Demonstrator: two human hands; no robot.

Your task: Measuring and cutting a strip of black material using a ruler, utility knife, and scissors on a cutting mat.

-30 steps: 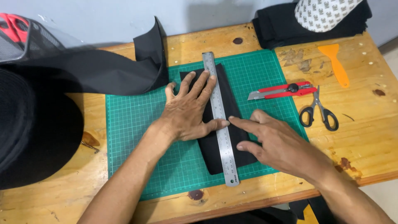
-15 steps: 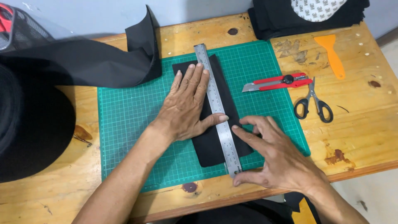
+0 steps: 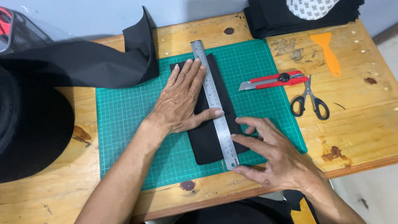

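Note:
A black fabric piece [image 3: 207,141] lies on the green cutting mat [image 3: 124,124]. A steel ruler [image 3: 213,99] runs lengthwise along it. My left hand [image 3: 182,99] presses flat on the fabric, fingers spread, its thumb resting on the ruler's middle. My right hand [image 3: 269,155] lies open beside the ruler's near end, fingertips touching the fabric's right edge and the mat. Neither hand grips anything.
A red utility knife [image 3: 271,81] and black-handled scissors [image 3: 310,99] lie right of the mat, an orange scraper [image 3: 327,52] behind them. A stack of black fabric [image 3: 290,18] sits at the back right. A large black fabric roll [image 3: 33,120] and its loose strip [image 3: 83,62] fill the left.
My right hand has slid down toward the ruler's near end. The left hand stays pressed on the fabric. The camera view has shifted slightly.

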